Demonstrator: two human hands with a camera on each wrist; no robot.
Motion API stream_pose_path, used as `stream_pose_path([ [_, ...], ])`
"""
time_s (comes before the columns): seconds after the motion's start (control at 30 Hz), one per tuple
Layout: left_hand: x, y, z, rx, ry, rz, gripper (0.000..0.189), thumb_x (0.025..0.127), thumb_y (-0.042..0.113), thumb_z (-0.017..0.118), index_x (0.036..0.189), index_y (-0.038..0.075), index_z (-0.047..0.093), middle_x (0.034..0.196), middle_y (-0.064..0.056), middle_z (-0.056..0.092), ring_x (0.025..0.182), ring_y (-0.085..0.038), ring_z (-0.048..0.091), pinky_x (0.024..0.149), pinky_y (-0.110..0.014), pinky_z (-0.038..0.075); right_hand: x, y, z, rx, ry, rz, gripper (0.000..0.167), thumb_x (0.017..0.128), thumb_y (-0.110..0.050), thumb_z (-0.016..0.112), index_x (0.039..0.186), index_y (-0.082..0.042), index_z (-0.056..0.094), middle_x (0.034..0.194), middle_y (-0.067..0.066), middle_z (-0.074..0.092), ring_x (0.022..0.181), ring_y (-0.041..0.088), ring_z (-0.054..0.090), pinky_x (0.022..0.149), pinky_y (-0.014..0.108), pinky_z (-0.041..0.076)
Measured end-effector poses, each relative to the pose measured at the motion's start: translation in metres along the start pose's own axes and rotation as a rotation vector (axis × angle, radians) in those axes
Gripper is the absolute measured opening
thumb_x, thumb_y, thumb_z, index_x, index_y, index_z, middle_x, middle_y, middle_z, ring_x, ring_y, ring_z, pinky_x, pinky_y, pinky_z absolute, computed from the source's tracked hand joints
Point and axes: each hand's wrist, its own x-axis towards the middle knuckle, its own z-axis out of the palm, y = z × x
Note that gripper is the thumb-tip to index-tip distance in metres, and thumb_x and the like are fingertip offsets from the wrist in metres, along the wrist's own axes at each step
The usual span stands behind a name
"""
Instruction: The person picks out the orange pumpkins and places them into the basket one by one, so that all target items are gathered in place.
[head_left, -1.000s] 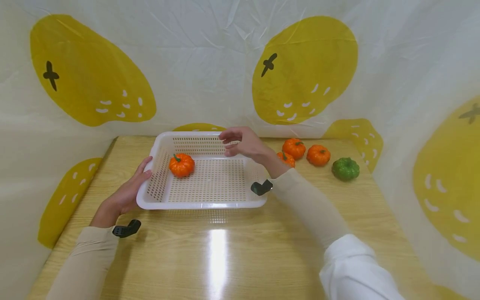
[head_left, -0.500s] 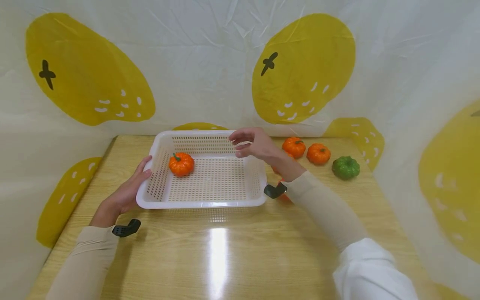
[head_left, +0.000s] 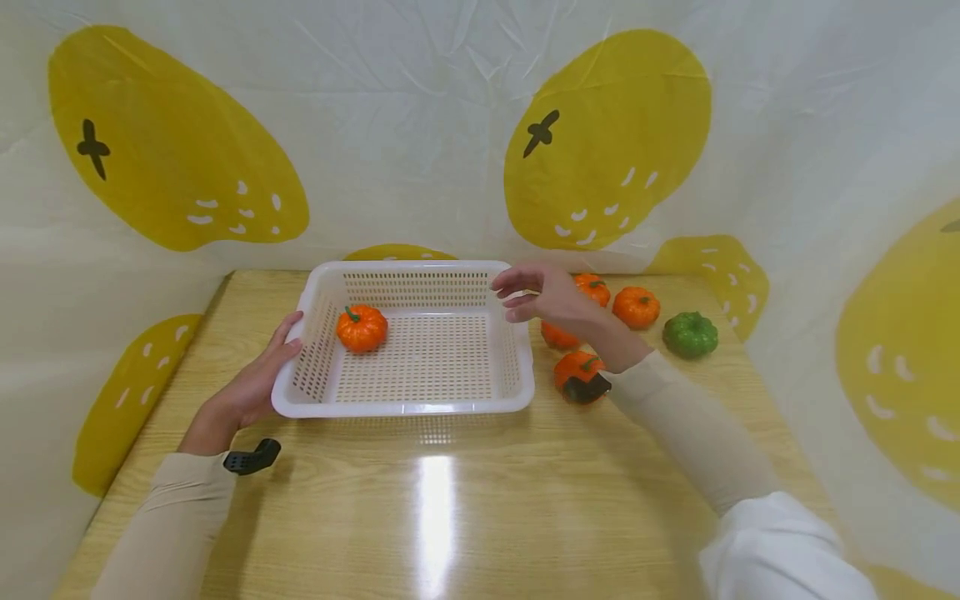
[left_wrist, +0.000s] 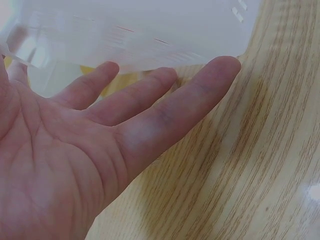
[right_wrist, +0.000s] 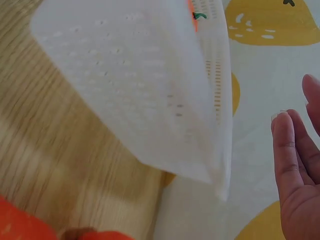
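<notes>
A white perforated plastic basket [head_left: 420, 408] stands on the wooden table with one small orange pumpkin [head_left: 362, 329] inside, towards its left end. My left hand [head_left: 258, 375] touches the basket's left side. In the left wrist view its fingers [left_wrist: 150, 125] lie mostly straight against the basket's outer wall [left_wrist: 165, 30]. My right hand [head_left: 551, 300] hovers at the basket's far right corner, fingers loosely bent, holding nothing. In the right wrist view the right hand [right_wrist: 300, 170] is apart from the basket [right_wrist: 125, 75].
To the basket's right are several orange pumpkins, including a near one [head_left: 577, 367] partly behind the dark wrist device and one farther off [head_left: 636, 308]. A green pumpkin [head_left: 690, 335] sits at the far right. A white curtain with yellow fruit prints hangs behind the table [head_left: 360, 517].
My right hand has moved right, from above the basket's inside to its right corner, uncovering more pumpkins' surfaces near the basket. The left hand and basket stay nearly still.
</notes>
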Motion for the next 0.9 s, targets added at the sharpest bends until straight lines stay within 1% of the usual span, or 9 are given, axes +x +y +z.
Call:
stream_pose_path([
  [0.07,0.0,0.0,0.0,0.005,0.001,0.002,0.058,0.112,0.053,0.023,0.156,0.058,-0.015,0.171,-0.026,0.001,0.134,-0.047,0.043,0.09,-0.055,0.058,-0.005,0.004,-0.005,-0.004,-0.002,0.01,0.045,0.087,0.012,0.07,0.131,0.005,0.064,0.133,0.02,0.065,0.127,0.043,0.06,0.094,0.03,0.059],
  [0.13,0.0,-0.001,0.0,0.008,0.003,0.007,0.058,0.112,0.053,0.022,0.157,0.058,-0.016,0.172,-0.026,0.0,0.135,-0.047,0.042,0.089,-0.054,0.058,-0.009,0.009,-0.01,-0.02,-0.004,0.008,0.044,0.087,0.011,0.07,0.131,0.006,0.064,0.135,0.023,0.065,0.128,0.044,0.059,0.094,0.029,0.059],
  [0.27,0.0,-0.001,0.0,0.006,0.001,0.014,0.059,0.113,0.052,0.022,0.157,0.056,-0.016,0.172,-0.026,0.0,0.135,-0.046,0.042,0.089,-0.054,0.058,-0.019,0.02,-0.022,-0.072,-0.004,0.013,0.043,0.087,0.01,0.07,0.13,0.006,0.066,0.135,0.027,0.064,0.125,0.039,0.062,0.098,0.031,0.058],
  [0.33,0.0,0.0,-0.001,0.006,-0.002,0.019,0.059,0.113,0.052,0.022,0.158,0.055,-0.017,0.171,-0.027,0.0,0.135,-0.047,0.042,0.089,-0.054,0.058,-0.025,0.026,-0.027,-0.102,0.002,0.025,0.043,0.088,0.009,0.071,0.13,0.004,0.066,0.134,0.025,0.066,0.122,0.036,0.065,0.097,0.031,0.058],
  [0.47,-0.001,0.0,-0.002,0.01,-0.004,0.023,0.059,0.113,0.051,0.021,0.158,0.055,-0.018,0.172,-0.026,-0.001,0.137,-0.049,0.039,0.09,-0.053,0.057,-0.033,0.035,-0.035,-0.119,0.016,0.042,0.047,0.085,0.008,0.076,0.131,0.004,0.066,0.132,0.024,0.068,0.124,0.04,0.064,0.096,0.03,0.059],
  [0.57,-0.001,0.0,-0.002,0.016,0.003,0.016,0.059,0.113,0.052,0.021,0.157,0.056,-0.017,0.172,-0.026,-0.001,0.136,-0.049,0.04,0.09,-0.054,0.058,-0.039,0.041,-0.041,-0.121,0.022,0.067,0.049,0.083,0.01,0.077,0.131,0.004,0.066,0.133,0.027,0.066,0.126,0.046,0.062,0.092,0.029,0.059],
  [0.63,0.0,-0.001,-0.003,0.021,0.007,0.011,0.058,0.113,0.053,0.022,0.157,0.057,-0.016,0.171,-0.025,0.002,0.133,-0.047,0.044,0.09,-0.054,0.058,-0.043,0.045,-0.045,-0.129,0.011,0.091,0.05,0.083,0.011,0.076,0.131,0.005,0.066,0.136,0.03,0.064,0.126,0.049,0.062,0.089,0.029,0.06],
  [0.73,0.001,-0.001,-0.002,0.021,0.009,0.007,0.057,0.112,0.054,0.024,0.157,0.059,-0.013,0.171,-0.024,0.004,0.129,-0.044,0.048,0.09,-0.055,0.058,-0.049,0.052,-0.052,-0.149,-0.017,0.112,0.051,0.083,0.011,0.075,0.132,0.006,0.064,0.14,0.031,0.061,0.127,0.05,0.062,0.088,0.03,0.06],
  [0.9,0.003,-0.002,-0.001,0.015,-0.003,0.012,0.057,0.113,0.052,0.023,0.156,0.059,-0.013,0.171,-0.024,0.002,0.131,-0.045,0.046,0.09,-0.056,0.058,-0.061,0.066,-0.065,-0.186,-0.055,0.114,0.05,0.084,0.011,0.075,0.132,0.005,0.064,0.139,0.03,0.062,0.128,0.049,0.061,0.092,0.03,0.06],
])
